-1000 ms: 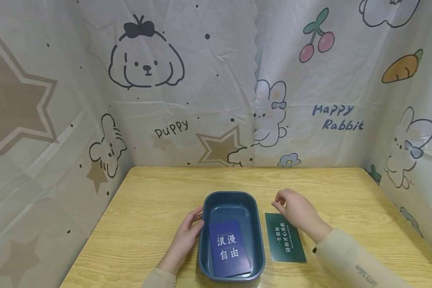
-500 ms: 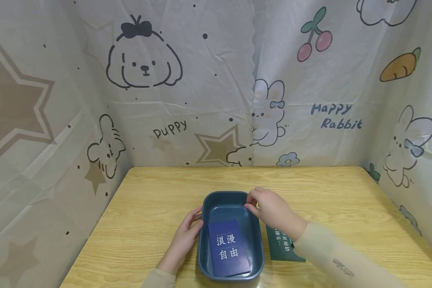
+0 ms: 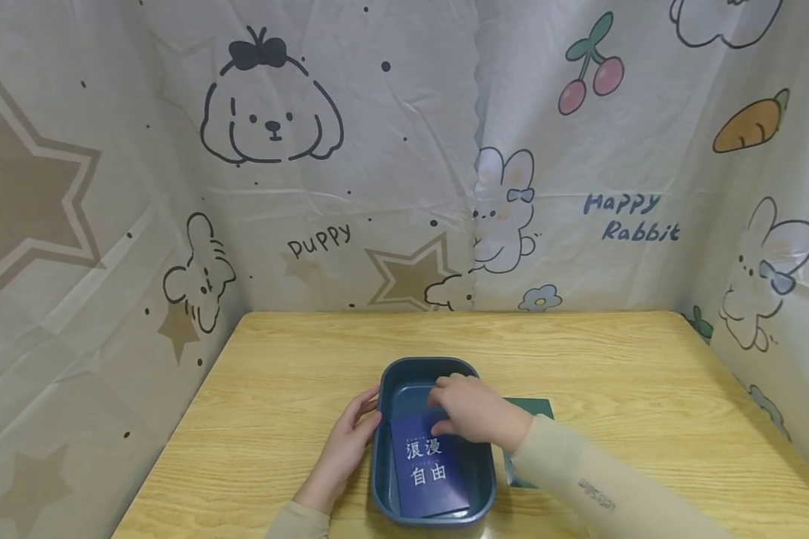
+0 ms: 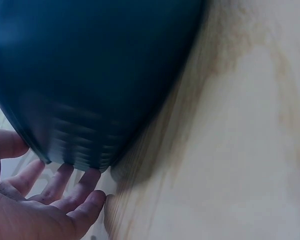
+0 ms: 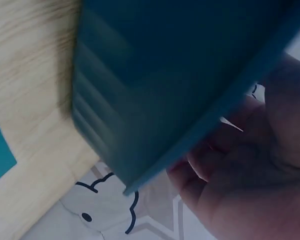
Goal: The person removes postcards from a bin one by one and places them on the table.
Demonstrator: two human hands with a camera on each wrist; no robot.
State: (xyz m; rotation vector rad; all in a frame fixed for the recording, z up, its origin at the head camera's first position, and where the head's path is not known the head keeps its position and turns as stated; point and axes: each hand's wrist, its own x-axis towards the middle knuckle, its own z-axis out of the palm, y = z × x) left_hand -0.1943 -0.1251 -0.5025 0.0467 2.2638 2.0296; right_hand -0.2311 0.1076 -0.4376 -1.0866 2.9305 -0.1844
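A dark blue-green rectangular container (image 3: 477, 479) with rounded corners stands on the table. Inside it lies a blue-purple card (image 3: 430, 495) with white Chinese characters, its upper right part behind my right hand (image 3: 480, 410). That hand reaches over the container's right rim, thumb and fingers apart just above the card. My left hand (image 3: 347, 442) rests against the container's left side. In the left wrist view, its fairly straight fingers (image 4: 85, 192) touch the container's wall (image 4: 95, 65). The right wrist view shows the container's outer side (image 5: 155, 85), the right fingers behind its rim.
On the table (image 3: 310, 359), just right of the container, lies a green card (image 3: 536, 406), mostly covered by the right forearm. A pale cloth (image 3: 350, 172) printed with cartoon animals hangs behind the table and along both sides.
My right hand has moved left from above the green card, across the rim and down into the container, its thumb and fingers spreading apart. The left hand has stayed in place.
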